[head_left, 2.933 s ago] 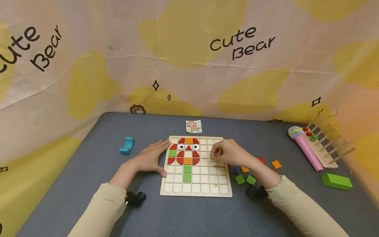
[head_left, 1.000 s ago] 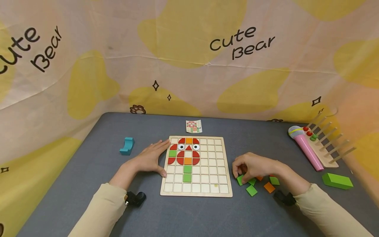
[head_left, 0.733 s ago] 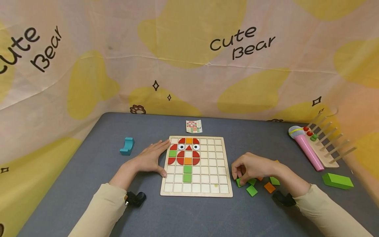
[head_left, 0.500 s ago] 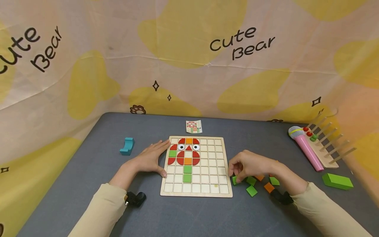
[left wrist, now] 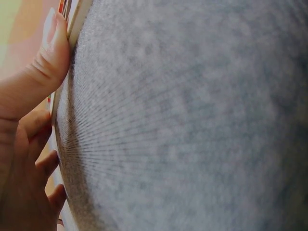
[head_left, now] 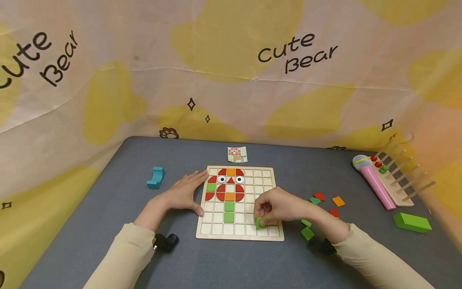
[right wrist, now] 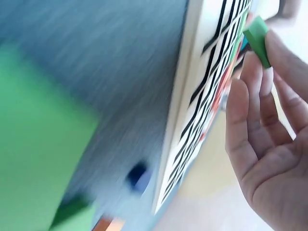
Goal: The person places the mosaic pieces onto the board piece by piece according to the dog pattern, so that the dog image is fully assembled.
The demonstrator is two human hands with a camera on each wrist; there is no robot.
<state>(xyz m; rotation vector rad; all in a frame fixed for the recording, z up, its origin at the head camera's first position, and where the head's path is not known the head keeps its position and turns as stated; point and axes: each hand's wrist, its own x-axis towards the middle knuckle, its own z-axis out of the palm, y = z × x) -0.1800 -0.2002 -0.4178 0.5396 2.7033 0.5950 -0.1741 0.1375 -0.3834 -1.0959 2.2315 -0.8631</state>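
Observation:
A wooden grid board (head_left: 216, 228) lies on the table, with red, orange and green tiles and two eye pieces set in its left columns. My left hand (head_left: 182, 193) rests along the board's left edge, fingers extended; its thumb (left wrist: 54, 50) touches the rim in the left wrist view. My right hand (head_left: 279, 206) pinches a green square tile (right wrist: 258, 41) between thumb and fingers, over the lower right cells. Whether the tile touches the board cannot be told.
A small picture card (head_left: 237, 154) lies behind the board. Loose tiles (head_left: 307, 233) are scattered at the right, partly hidden by the right arm. A teal block (head_left: 156, 178) lies at left; a pink toy microphone (head_left: 377, 186), pegged rack (head_left: 404, 197) and green block (head_left: 412, 222) at far right.
My right hand went from above the board to the loose tiles, pinched a green tile there, and carried it left over the board. The left hand stays in place.

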